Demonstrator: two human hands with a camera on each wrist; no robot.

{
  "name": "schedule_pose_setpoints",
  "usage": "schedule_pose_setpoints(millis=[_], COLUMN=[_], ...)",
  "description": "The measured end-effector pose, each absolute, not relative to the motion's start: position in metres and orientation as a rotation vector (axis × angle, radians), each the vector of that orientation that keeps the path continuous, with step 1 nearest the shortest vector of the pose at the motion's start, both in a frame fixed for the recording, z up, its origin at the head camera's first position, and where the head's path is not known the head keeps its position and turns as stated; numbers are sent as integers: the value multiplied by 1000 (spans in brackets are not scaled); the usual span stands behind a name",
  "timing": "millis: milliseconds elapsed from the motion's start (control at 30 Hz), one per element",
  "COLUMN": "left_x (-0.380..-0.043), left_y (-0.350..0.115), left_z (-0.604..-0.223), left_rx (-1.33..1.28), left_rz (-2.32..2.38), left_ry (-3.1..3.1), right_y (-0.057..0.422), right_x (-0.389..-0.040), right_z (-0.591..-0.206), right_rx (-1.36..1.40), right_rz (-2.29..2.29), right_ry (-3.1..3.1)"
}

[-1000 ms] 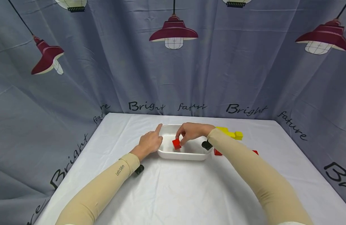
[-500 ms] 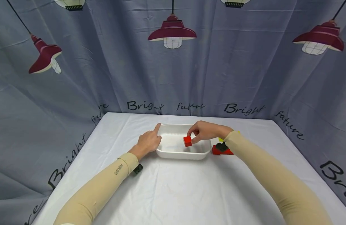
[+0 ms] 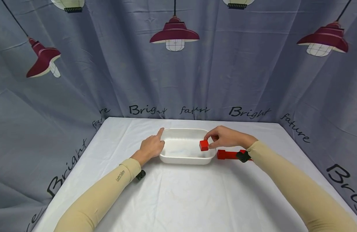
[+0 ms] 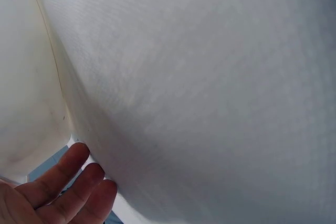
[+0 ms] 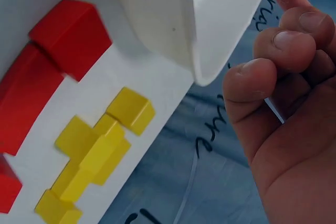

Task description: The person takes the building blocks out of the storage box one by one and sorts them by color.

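A white rectangular tray sits on the table. My left hand lies at its left end, one finger pointing forward along the rim; in the left wrist view, its other fingers are fairly straight beside a pale wall. Above the tray's right end, my right hand pinches a small red cube between thumb and fingertips. The right wrist view shows only part of that cube, at the top edge, with the remaining fingers curled below it.
Right of the tray lies a red block piece, a bar with cube-like ends, partly behind the wrist camera. Several joined yellow blocks lie near it, hidden by the right arm in the head view. A printed grey curtain hangs behind the table.
My right hand has carried the red cube rightward, from the tray's middle to its right end. More of the red bar shows now, while the yellow blocks became covered. The left hand stays put.
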State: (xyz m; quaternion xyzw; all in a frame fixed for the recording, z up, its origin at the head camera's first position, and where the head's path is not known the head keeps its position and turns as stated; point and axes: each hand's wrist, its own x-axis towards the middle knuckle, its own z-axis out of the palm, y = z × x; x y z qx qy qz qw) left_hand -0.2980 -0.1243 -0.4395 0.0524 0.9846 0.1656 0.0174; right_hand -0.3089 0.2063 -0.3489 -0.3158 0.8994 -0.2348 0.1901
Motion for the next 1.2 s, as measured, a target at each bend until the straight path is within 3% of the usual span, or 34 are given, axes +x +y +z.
schedule_pose_setpoints(millis=[700, 1200], left_x=[-294, -296], left_y=[-125, -124], left_z=[-439, -440], left_rx=[172, 164], left_rz=[538, 527], left_ry=[3060, 3067], right_y=[275, 316], right_x=[-275, -255], right_z=[-357, -389], right_rx=[-722, -539], right_rz=[-667, -797], right_ry=[2646, 2600])
